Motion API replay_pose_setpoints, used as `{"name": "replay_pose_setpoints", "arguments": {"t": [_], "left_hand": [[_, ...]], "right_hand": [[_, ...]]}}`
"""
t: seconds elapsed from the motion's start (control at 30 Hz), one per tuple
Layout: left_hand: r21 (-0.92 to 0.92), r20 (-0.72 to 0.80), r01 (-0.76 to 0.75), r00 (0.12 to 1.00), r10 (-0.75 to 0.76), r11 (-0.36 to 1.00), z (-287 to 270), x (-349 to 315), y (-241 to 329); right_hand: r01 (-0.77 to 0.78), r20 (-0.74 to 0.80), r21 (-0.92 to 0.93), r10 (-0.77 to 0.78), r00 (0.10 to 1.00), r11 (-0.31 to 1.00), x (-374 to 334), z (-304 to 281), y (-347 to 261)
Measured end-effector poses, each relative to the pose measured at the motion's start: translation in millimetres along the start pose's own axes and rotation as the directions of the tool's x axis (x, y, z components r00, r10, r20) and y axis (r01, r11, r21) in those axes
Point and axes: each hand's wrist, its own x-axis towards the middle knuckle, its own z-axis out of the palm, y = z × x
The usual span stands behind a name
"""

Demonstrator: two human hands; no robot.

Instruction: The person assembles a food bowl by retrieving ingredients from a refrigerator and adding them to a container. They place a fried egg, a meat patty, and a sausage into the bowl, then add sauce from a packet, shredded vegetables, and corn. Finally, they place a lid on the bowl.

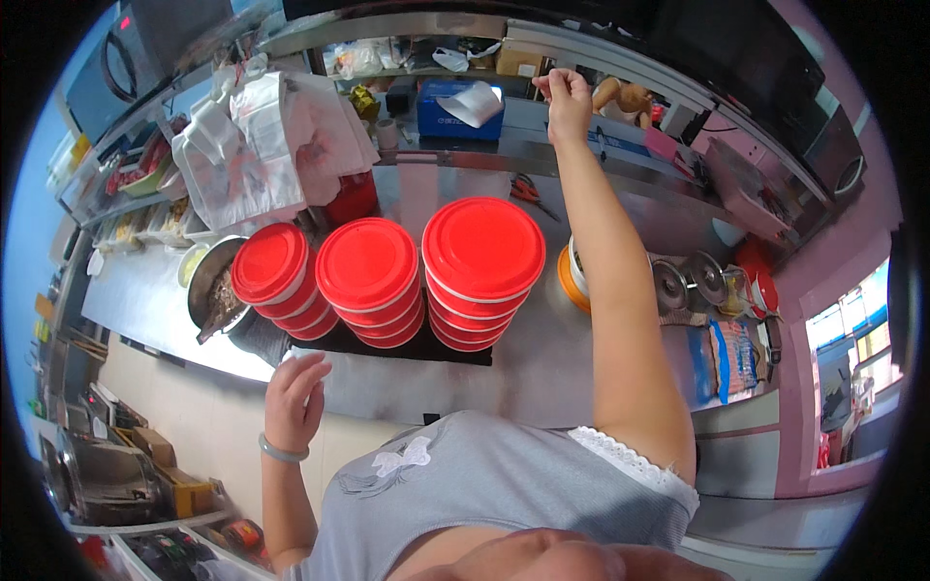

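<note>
My right arm stretches far forward over the counter. At its end my right hand (569,105) is raised by the shelf, with thumb and fingers pinched; anything between them is too small to tell. Just left of it is a blue box (459,112) with a curved white sheet (472,104) on top. My left hand (294,399), a bangle at the wrist, is held low before the counter's front edge with curled fingers. A small white scrap (296,353) shows at its fingertips. Several red-lidded tubs stand in a left stack (270,263), a middle stack (367,272) and a right stack (483,251).
White plastic bags (262,145) hang at the back left. Beside the left stack sits a dark pot (215,286). Red-handled pliers (525,189) lie behind the tubs. Metal lids (670,285) and blue-edged packs (731,358) are to the right. Another person (623,100) shows beyond the shelf.
</note>
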Motion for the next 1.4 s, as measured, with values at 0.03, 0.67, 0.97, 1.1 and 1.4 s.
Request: {"name": "replay_pose_setpoints", "arguments": {"t": [0.03, 0.67, 0.97, 1.1, 1.4], "left_hand": [[0.019, -0.005, -0.079, 0.997, 0.079, 0.997, -5, 12, 5], [-0.038, 0.017, 0.311, 0.950, -0.311, 0.949, 2, -70, 0], [-0.096, -0.073, 0.381, 0.919, -0.388, 0.920, 6, -87, -3], [-0.069, 0.002, 0.258, 0.966, -0.258, 0.964, 6, -53, -5], [-0.594, 0.047, 0.038, 0.999, -0.013, 0.804, 15, 83, 12]], "right_hand": [[0.061, 0.028, -0.169, -0.057, 0.998, 0.984, 3, -1, -10], [-0.022, 0.331, -0.810, 0.489, 0.807, 0.586, 37, 64, 97], [-0.363, 0.295, -0.113, 0.380, 0.877, 0.925, 14, 50, 78], [-0.269, 0.013, 0.337, 0.282, 0.959, 0.902, 20, 37, 31], [-0.334, 0.705, 0.043, 0.208, 0.678, 0.942, -167, 83, -127]]}}
